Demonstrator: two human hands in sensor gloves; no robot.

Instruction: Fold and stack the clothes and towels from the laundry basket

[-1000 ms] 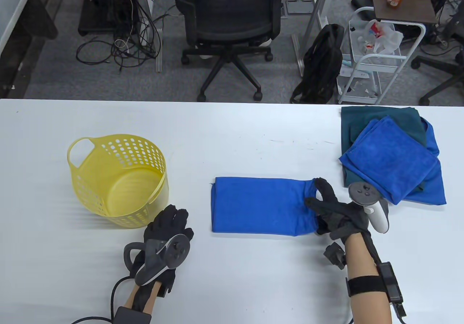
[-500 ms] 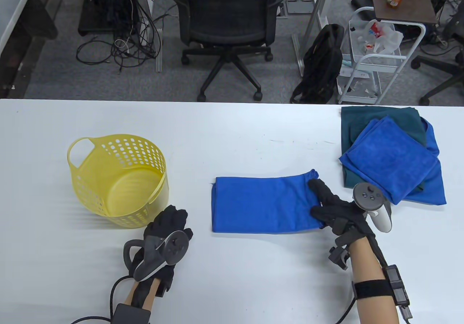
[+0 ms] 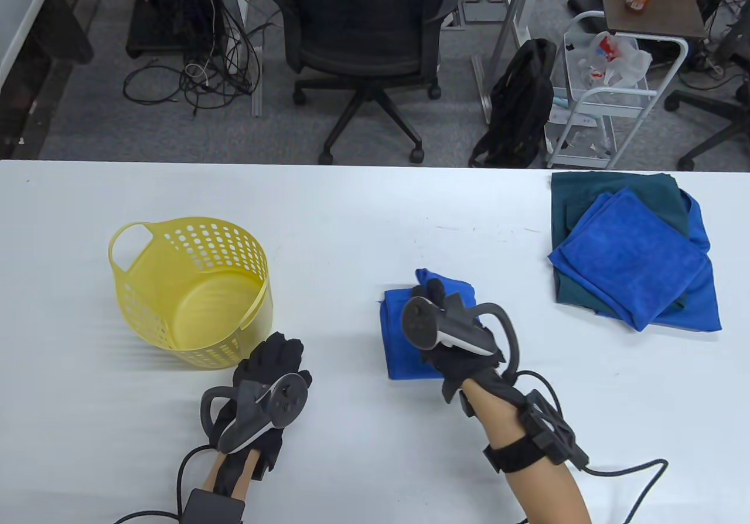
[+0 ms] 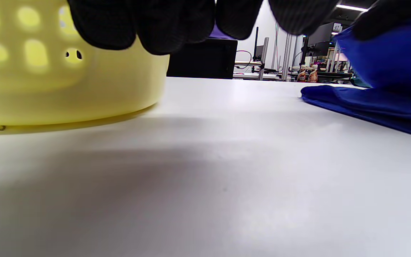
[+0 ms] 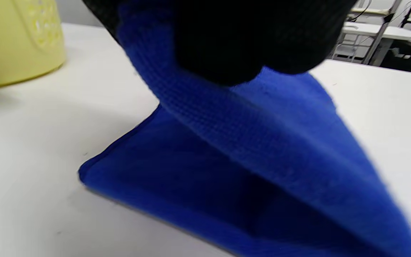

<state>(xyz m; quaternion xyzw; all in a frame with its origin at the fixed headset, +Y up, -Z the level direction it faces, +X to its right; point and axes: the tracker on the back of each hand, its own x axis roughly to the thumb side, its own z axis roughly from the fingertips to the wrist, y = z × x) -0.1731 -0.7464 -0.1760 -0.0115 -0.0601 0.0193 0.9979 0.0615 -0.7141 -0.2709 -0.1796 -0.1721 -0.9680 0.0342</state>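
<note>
A blue towel lies at the table's middle, partly doubled over. My right hand grips its right end and holds it lifted over the left part; in the right wrist view the blue cloth hangs from my fingers above the lower layer. My left hand rests flat on the table just in front of the yellow laundry basket, holding nothing. In the left wrist view the basket is at left and the towel at right.
A stack of folded cloths, a blue towel on a dark green one, sits at the table's far right. An office chair, a backpack and a white cart stand beyond the table's far edge.
My right hand took hold of the towel's right end and carried it left over the towel, halving its length. My left hand stayed put.
</note>
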